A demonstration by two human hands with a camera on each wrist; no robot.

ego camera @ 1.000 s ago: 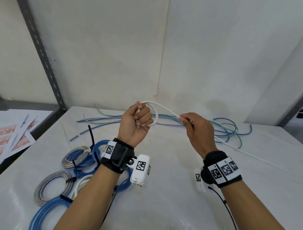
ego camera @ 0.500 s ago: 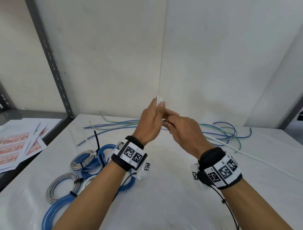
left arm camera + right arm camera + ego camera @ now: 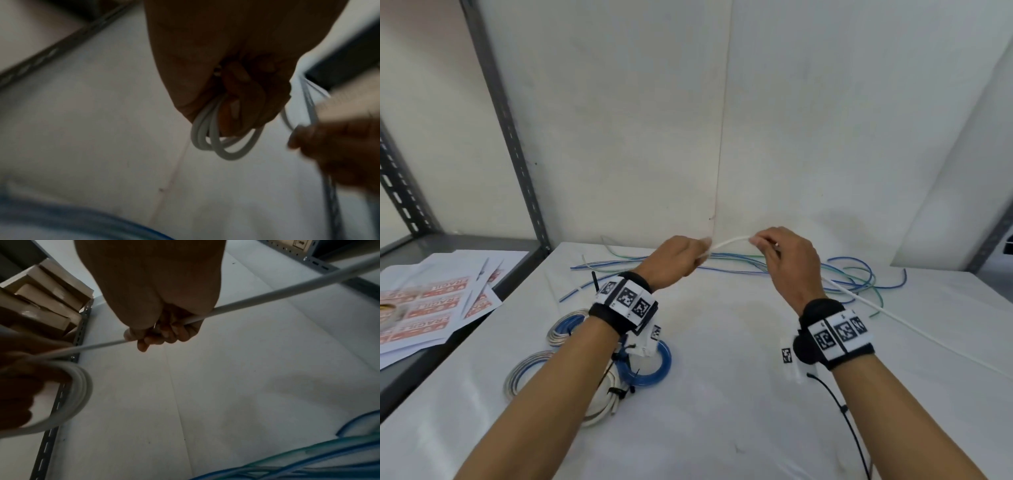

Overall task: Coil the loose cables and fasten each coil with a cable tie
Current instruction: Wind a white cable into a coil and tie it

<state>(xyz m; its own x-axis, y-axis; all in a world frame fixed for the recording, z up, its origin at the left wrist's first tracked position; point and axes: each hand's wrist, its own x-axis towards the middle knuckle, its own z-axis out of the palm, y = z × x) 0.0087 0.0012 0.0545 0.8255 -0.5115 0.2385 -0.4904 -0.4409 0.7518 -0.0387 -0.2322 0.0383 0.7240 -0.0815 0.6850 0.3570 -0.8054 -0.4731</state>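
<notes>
A white cable (image 3: 729,242) runs taut between my two hands above the table. My left hand (image 3: 681,257) grips several white loops (image 3: 216,138) of it, seen hanging under the fingers in the left wrist view. My right hand (image 3: 780,253) pinches the free length (image 3: 257,301), which trails off to the right across the table (image 3: 914,329). In the right wrist view the loops (image 3: 78,395) show at the left, under the left hand (image 3: 20,386).
Loose blue and green cables (image 3: 852,277) lie at the back of the white table (image 3: 722,394). Tied coils in blue, grey and white (image 3: 585,342) sit under my left forearm. Printed sheets (image 3: 434,301) lie at the left. Metal shelf uprights (image 3: 500,120) stand behind.
My hands, pressed together half a second ago, have drawn apart. The right hand has slid rightwards along the white cable, pulling a short stretch taut; the left hand has dropped lower.
</notes>
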